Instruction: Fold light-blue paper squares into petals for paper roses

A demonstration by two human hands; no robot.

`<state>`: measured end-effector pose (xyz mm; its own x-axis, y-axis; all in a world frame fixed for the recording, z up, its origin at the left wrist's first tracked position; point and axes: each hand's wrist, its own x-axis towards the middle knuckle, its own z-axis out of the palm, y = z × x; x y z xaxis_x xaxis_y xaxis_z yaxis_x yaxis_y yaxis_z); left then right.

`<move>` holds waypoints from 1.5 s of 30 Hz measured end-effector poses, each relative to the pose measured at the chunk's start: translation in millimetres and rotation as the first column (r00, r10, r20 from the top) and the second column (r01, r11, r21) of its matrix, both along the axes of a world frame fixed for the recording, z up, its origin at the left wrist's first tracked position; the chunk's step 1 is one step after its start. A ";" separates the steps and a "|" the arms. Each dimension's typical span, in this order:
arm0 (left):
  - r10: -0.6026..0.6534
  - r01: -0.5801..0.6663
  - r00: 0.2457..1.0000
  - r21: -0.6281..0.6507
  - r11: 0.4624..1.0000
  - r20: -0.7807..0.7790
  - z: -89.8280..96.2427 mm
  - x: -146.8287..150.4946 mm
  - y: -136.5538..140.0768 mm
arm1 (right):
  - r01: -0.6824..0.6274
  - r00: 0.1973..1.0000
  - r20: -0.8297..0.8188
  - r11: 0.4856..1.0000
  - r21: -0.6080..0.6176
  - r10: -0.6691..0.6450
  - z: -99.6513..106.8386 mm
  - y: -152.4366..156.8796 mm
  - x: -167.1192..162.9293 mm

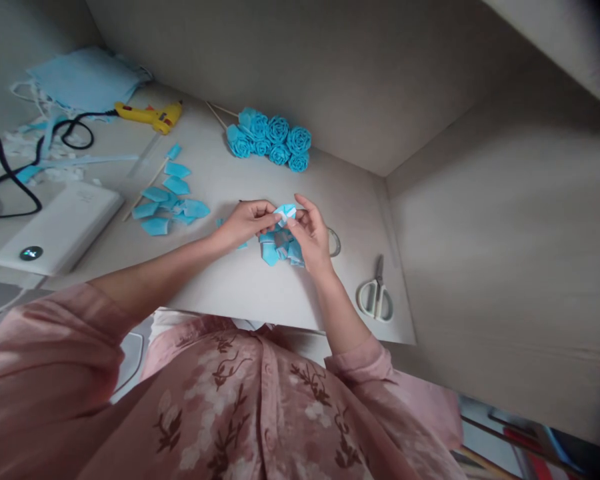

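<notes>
Between my two hands is a small blue and white fabric petal piece (286, 212), held above the table. The fingers of my left hand (250, 223) pinch its left side. My right hand (311, 233) grips the right side with the thumb, its index finger raised behind. Below the hands lie several cut blue petal pieces (270, 253), partly covered by my right hand. More blue petals (156, 227) are spread on the table to the left, beside a thin wooden stick (147, 187).
Several blue fabric roses (280, 130) on sticks lie at the back. A yellow glue gun (153, 117), blue face masks (87, 77) and a white power bank (63, 227) occupy the left. Scissors (377, 293) and a tape roll (334, 243) rest on the right, near the side wall (505, 220).
</notes>
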<state>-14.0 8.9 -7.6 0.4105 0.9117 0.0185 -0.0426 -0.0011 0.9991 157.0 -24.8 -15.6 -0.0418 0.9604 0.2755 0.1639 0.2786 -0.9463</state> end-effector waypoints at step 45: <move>-0.018 0.025 0.998 0.113 0.993 -0.063 -3.8 -0.2 1.8 | -0.027 0.998 0.046 0.996 -0.079 0.031 -3.7 2.2 0.0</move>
